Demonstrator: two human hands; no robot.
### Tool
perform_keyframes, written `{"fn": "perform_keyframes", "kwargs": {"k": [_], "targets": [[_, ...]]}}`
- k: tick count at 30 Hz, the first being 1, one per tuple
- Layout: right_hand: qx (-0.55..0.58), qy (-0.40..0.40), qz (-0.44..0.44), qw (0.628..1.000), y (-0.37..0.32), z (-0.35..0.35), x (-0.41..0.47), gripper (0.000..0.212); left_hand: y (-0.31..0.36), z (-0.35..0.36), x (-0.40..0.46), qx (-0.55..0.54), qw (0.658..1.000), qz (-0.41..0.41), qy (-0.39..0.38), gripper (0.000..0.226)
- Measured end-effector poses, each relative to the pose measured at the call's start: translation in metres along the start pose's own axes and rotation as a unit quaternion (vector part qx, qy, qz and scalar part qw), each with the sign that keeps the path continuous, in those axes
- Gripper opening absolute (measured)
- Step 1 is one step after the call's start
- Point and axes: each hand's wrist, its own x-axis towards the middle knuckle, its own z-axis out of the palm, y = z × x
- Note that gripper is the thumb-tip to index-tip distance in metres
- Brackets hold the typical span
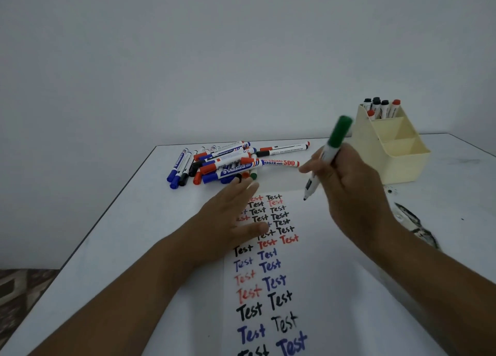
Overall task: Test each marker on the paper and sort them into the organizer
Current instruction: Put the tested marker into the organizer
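1. The right hand (357, 191) grips a marker (326, 157), its fingers (311, 166) curled round the barrel. The green cap sits on the top end, and the bare tip points down at about 7 o'clock, just above the paper (316, 248).
2. The tip hangs over the blank strip at the 1 o'clock part of the sheet, right of the top "Test" words; I cannot tell whether it touches.
3. The left hand (228, 221) lies flat on the paper's left side, fingers straight and spread toward 1 o'clock, holding nothing and covering some of the written words.
4. The paper carries two columns of "Test" in black, red and blue, running from the middle of the surface (120, 248) down to 6 o'clock.
5. A pile of markers (222, 162) with blue, red, black and green caps lies at 11 o'clock from the paper, just beyond the left fingertips.
6. The cream organizer (397, 151) stands at 2 o'clock; its rear compartment holds several upright markers with black and red caps.
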Motion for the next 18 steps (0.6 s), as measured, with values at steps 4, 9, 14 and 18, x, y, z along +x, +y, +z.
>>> {"fn": "perform_keyframes", "kwargs": {"k": [4,9,14,18], "targets": [[0.228,-0.050,0.131,0.963,-0.007,-0.007,0.015,0.030,-0.005,-0.007,0.009,0.051,0.998,-0.005,-0.036,0.080],[0.228,-0.121,0.214,0.942,-0.010,-0.007,-0.011,0.043,-0.004,-0.017,0.017,0.126,0.992,0.011,-0.028,0.077],[0.143,-0.165,0.259,0.941,0.014,0.005,-0.062,0.029,-0.010,0.033,0.000,0.125,0.988,-0.001,-0.094,0.078],[0.094,-0.183,0.210,0.956,0.004,0.009,-0.055,0.028,-0.012,0.017,0.004,0.137,0.987,0.003,-0.082,0.083]]}}
